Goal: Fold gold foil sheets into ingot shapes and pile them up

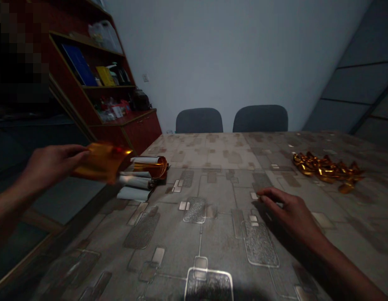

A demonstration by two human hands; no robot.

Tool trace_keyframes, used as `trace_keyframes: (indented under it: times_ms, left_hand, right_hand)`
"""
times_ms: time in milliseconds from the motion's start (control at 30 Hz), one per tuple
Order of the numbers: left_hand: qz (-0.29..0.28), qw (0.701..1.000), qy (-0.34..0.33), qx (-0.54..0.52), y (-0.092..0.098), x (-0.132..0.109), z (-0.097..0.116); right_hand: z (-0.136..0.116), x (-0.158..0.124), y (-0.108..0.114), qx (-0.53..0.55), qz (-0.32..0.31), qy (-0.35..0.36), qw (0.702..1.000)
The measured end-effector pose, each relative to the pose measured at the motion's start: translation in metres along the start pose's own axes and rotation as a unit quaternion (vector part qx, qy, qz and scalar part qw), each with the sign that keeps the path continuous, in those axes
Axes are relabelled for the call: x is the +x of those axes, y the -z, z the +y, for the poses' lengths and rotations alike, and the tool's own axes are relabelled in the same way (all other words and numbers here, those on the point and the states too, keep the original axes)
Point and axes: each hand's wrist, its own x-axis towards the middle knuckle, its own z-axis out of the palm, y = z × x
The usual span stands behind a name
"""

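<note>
My left hand [52, 163] pinches a sheet of gold foil paper [99, 161] between thumb and fingers, off the table's left edge. The sheet is curved and blurred by motion. Just right of it lie curled sheets of foil paper [150, 167], gold on one side and pale on the other. My right hand [284, 209] hovers low over or rests on the patterned tablecloth [219, 234]; I cannot tell which. Its fingers are loosely bent, thumb a little apart, with nothing seen in them. Beyond it, at the right, sits a heap of folded gold foil pieces [327, 167].
Two grey chairs [198, 120] stand behind the far table edge, against a pale wall [212, 54]. A red-brown shelf cabinet [143, 129] at the left carries folders, bags and small items. Dark panels [360, 79] line the right side.
</note>
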Motion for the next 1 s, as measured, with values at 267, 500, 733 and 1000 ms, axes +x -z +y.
trace_keyframes:
  times_ms: [267, 500, 733, 1000]
  left_hand:
    - [0.069, 0.928, -0.365, 0.036, -0.068, -0.14, 0.111]
    - [-0.072, 0.877, -0.471, -0.055, -0.129, -0.215, 0.171]
    - [-0.079, 0.832, -0.541, -0.093, -0.141, -0.232, 0.167]
    - [-0.062, 0.796, -0.593, -0.1, -0.154, -0.231, 0.131]
  right_hand:
    - [-0.021, -0.015, -0.02, -0.027, -0.04, 0.143, 0.989]
    - [-0.041, -0.036, -0.039, -0.091, -0.13, 0.26, 0.953]
    - [-0.038, -0.032, -0.054, -0.119, -0.142, 0.305, 0.934]
    - [-0.035, -0.025, -0.022, -0.16, -0.261, 0.273, 0.912]
